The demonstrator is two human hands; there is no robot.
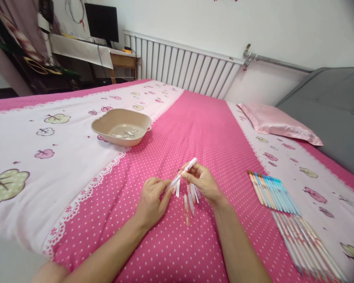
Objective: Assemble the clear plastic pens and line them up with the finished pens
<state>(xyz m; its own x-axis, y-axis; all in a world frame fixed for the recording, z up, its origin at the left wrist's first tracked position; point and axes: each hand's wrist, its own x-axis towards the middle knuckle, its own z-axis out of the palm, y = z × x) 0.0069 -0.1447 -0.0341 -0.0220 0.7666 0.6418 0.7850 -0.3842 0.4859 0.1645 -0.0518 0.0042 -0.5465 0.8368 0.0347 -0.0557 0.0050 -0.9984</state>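
Both my hands meet over the pink dotted bedspread (194, 129). My right hand (205, 182) pinches a slim white pen (186, 169) that points up and to the right. My left hand (152, 198) is closed on the pen's clear lower end. Under my hands lie several loose pens (189, 200) on the cloth.
A beige bowl (104, 125) holding small clear pieces sits at the upper left. At the right, two rows of several pens (271, 190) lie side by side. A pink pillow (279, 122) and a grey headboard (336, 106) are beyond. A white radiator (179, 67) lines the wall.
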